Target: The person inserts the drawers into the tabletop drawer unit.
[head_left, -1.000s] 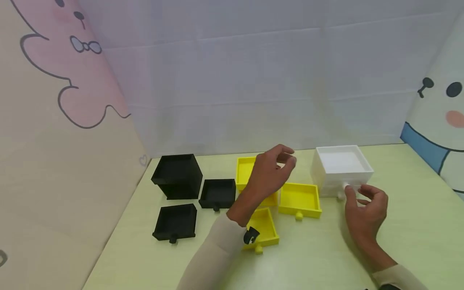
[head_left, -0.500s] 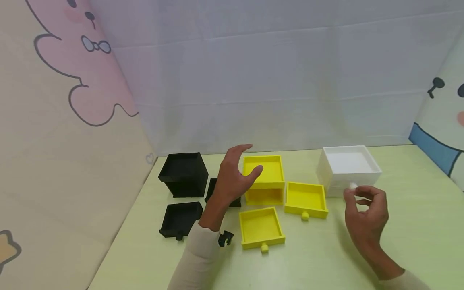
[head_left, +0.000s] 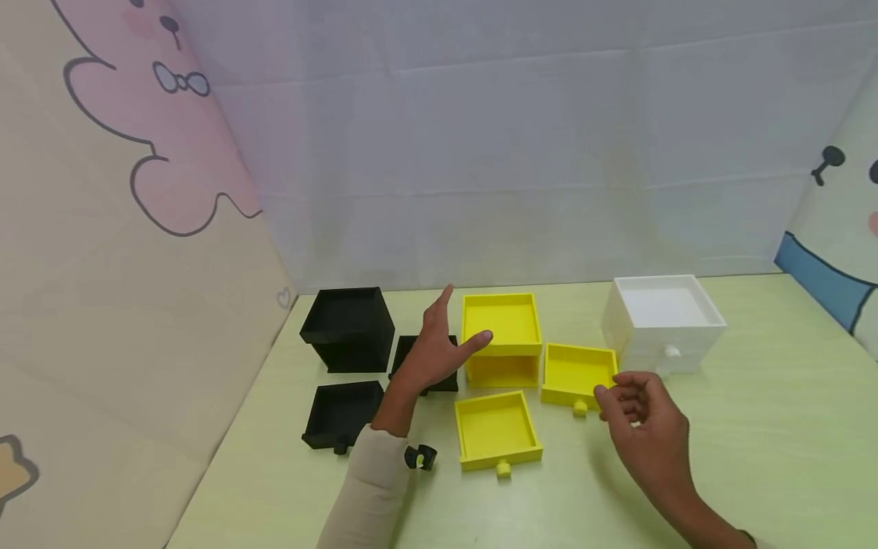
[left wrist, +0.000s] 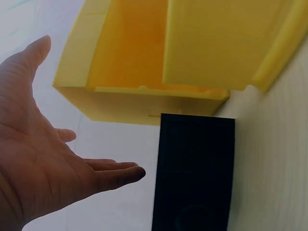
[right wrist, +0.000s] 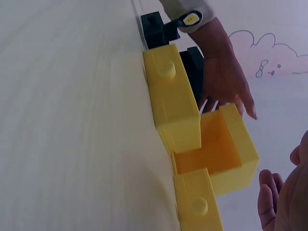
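My left hand, thumb and fingers spread, reaches along the left side of the yellow drawer cabinet and partly covers a black drawer. In the left wrist view the cabinet's front bay gapes, and nothing lies in the palm. The right hand hovers by the front right corner of a yellow drawer, its fingers loosely bent and holding nothing. Another yellow drawer lies in front of the cabinet, knob toward me. Behind the right hand stands the white cabinet, its drawer front and knob in place.
A black cabinet stands at the back left, with a second black drawer in front of it. A pale cloth wall closes off the table's back, and a printed side wall bounds the left.
My right hand has let go of the white drawer's knob and moved down and left to the yellow drawer. The left hand has swung left across the yellow cabinet, its fingers opening out.
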The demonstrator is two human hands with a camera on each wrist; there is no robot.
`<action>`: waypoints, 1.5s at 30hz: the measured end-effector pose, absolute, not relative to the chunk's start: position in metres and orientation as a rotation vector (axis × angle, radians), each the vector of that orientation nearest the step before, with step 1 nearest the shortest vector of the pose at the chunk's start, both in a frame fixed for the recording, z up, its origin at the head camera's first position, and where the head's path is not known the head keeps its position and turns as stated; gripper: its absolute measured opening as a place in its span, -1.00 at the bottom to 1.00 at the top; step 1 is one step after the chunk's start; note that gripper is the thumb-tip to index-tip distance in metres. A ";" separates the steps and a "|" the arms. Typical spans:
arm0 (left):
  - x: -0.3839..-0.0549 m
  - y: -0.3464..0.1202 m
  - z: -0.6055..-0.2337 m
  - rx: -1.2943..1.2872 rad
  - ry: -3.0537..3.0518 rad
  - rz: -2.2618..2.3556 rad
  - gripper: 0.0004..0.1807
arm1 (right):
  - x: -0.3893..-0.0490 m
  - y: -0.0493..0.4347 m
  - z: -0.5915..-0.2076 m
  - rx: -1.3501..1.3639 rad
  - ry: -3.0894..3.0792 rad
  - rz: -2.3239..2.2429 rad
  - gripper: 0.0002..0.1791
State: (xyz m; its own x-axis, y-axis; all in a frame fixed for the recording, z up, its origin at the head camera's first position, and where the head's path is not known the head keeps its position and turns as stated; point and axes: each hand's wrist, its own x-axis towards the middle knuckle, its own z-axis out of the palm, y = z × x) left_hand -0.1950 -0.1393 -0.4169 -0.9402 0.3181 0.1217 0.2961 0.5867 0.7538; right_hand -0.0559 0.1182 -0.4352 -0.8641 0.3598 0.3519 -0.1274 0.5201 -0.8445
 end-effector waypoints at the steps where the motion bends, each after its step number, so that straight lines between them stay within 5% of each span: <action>1: -0.196 -0.140 -0.419 0.535 2.756 1.317 0.12 | -0.053 0.114 -0.435 -0.172 -2.307 1.344 -0.75; 22: -0.204 -0.147 -0.433 0.557 2.497 1.442 0.23 | -0.026 0.051 -0.469 -0.142 -2.766 2.280 -0.54; 30: -0.204 -0.145 -0.436 0.511 2.504 1.405 0.23 | -0.028 0.037 -0.471 -0.382 -2.735 2.395 -0.58; 45: -0.201 -0.147 -0.423 0.616 2.382 1.461 0.08 | -0.032 0.036 -0.473 -0.405 -2.510 2.540 -0.55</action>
